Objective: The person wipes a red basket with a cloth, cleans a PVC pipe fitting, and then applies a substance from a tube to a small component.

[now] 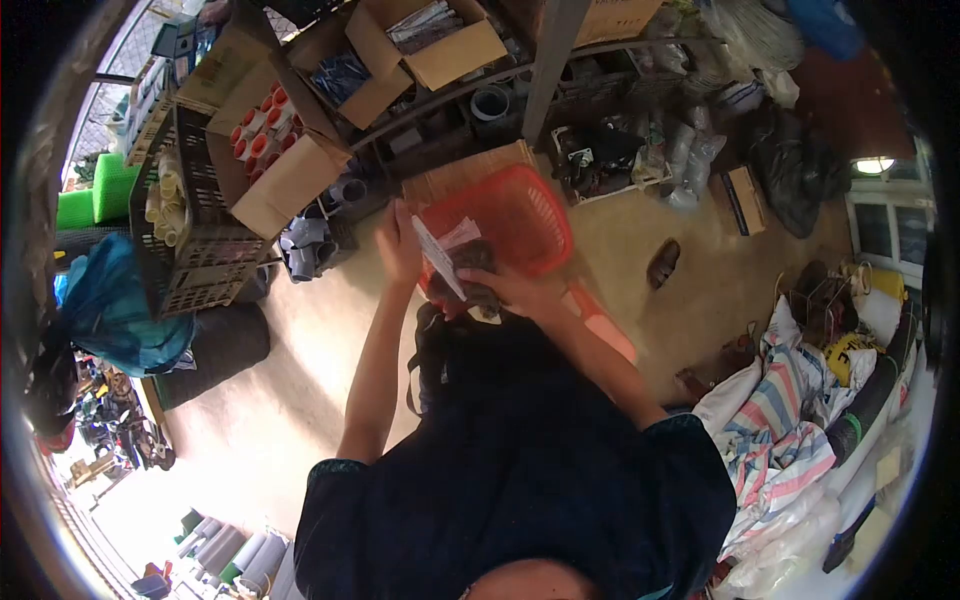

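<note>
A red plastic basket (545,215) rests on a piece of cardboard (470,172) in front of me. My left hand (401,245) is raised at the basket's left side, with its fingers wrapped against a white printed packet (438,258). My right hand (505,288) has its thumb and fingers closed on a dark bundle (472,262) over the basket's near edge. What the bundle is made of is too small to tell. The packet leans against the bundle's left side.
A black crate (195,255) and a box of orange-capped tubes (290,185) stand at the left. Shelving with cardboard boxes (455,60) runs across the back. A dark sandal (663,263) lies on the floor. Striped sacks (780,430) lie at the right.
</note>
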`<move>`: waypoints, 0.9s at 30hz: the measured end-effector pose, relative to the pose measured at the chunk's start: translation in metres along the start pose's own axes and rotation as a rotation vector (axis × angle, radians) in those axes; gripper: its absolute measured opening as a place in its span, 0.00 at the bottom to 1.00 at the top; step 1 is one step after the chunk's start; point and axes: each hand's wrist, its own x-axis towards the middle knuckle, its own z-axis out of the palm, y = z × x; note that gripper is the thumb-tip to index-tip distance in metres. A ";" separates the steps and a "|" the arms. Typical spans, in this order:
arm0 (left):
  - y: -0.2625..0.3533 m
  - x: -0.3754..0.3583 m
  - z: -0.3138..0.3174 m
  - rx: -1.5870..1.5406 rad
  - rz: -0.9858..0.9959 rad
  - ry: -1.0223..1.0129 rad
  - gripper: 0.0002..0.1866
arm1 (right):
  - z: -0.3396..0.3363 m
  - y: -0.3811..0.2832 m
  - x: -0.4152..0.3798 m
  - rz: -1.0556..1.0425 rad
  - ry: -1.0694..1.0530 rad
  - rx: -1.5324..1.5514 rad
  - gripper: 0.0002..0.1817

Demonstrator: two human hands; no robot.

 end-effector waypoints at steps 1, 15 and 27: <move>-0.011 -0.007 0.006 0.002 -0.016 -0.007 0.16 | 0.000 0.006 -0.004 0.028 0.041 0.082 0.35; -0.265 -0.067 0.097 -0.226 -0.789 0.080 0.21 | -0.150 0.130 -0.113 0.314 0.692 0.458 0.23; -0.616 -0.087 0.131 -0.215 -0.717 -0.087 0.16 | -0.176 0.200 -0.206 0.241 1.238 0.491 0.25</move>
